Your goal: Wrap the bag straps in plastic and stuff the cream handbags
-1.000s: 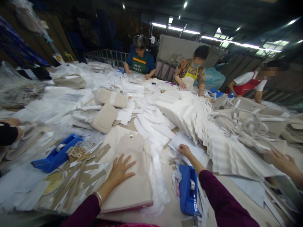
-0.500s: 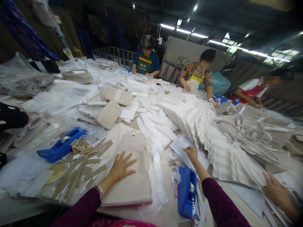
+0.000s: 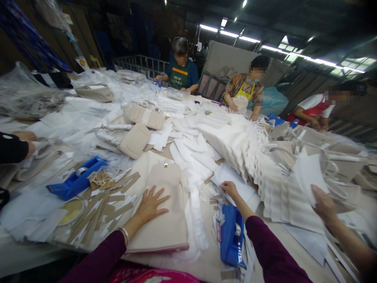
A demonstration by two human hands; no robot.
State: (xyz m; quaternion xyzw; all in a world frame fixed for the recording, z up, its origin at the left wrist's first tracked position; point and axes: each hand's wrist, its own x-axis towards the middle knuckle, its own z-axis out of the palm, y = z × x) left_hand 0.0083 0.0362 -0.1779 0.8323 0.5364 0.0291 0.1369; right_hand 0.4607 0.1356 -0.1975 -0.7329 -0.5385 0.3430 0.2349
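My left hand lies flat, fingers spread, on a beige bag with a small metal clasp at its top flap. Above the white paper sheets, my right hand is closed with thumb and fingertips pinched together. Whatever is between those fingertips, if anything, is too small to make out. Just below the right hand stands a blue tape dispenser, with a pink-handled tool along its left side. A strip of thin white wrapping runs along the bag's right edge.
Another blue tape dispenser stands left, near cardboard strips and a tape roll. Stacked white foam sheets rise at right. A co-worker's hand holds a white sheet there. More bags and several people are around the table.
My right hand has shifted slightly left over the white sheets. My left hand stays on the bag. The co-worker's hand at right has risen, lifting a white sheet from the foam stack.
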